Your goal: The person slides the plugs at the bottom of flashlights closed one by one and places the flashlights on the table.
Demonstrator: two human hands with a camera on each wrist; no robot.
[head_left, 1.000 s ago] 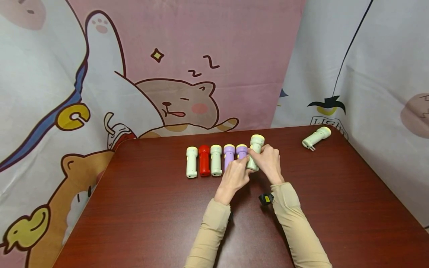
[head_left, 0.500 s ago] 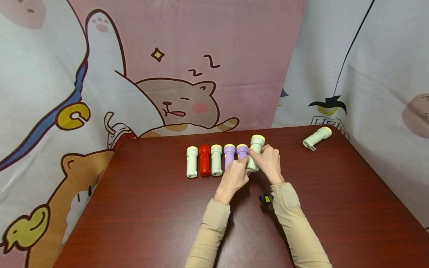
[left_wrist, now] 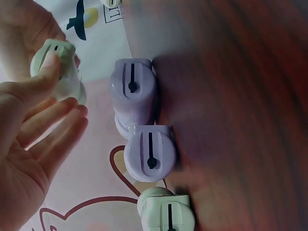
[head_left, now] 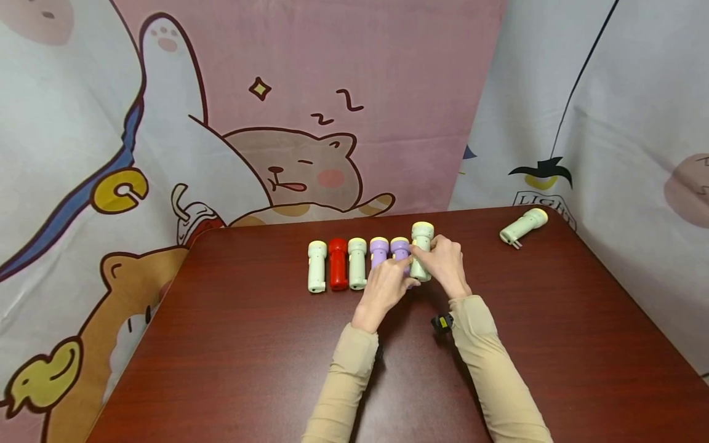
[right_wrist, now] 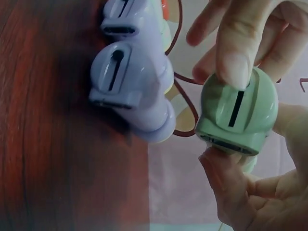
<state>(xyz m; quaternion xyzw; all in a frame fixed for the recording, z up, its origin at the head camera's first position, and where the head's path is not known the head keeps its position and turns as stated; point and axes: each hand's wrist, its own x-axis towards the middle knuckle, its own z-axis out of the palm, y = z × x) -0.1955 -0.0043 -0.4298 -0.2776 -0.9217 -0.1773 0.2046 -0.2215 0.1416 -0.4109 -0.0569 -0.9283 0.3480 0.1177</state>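
A pale green flashlight [head_left: 423,232] with a cream lens rim is held above the table by my right hand [head_left: 447,264], thumb and fingers around its body. My left hand [head_left: 382,286] is at its tail end. In the left wrist view, the left thumb [left_wrist: 48,72] presses the slotted slider on the green flashlight's tail [left_wrist: 61,50], while the other fingers stretch out below. The right wrist view shows the same thumb on the slot of the tail [right_wrist: 236,120]. Just left lie two purple flashlights, one [head_left: 400,246] nearest and another [head_left: 379,247], partly hidden by the left hand.
Further left in the row lie a green flashlight [head_left: 357,266], a red flashlight [head_left: 338,266] and another green flashlight [head_left: 317,267]. Near the far right corner of the brown table [head_left: 249,369] lies a green flashlight with plug prongs out [head_left: 523,226]. A printed cloth [head_left: 421,92] hangs behind.
The green flashlight has turned from a slant to nearly straight and shifted slightly left. My left hand has moved slightly left. The flashlights on the table have not moved.
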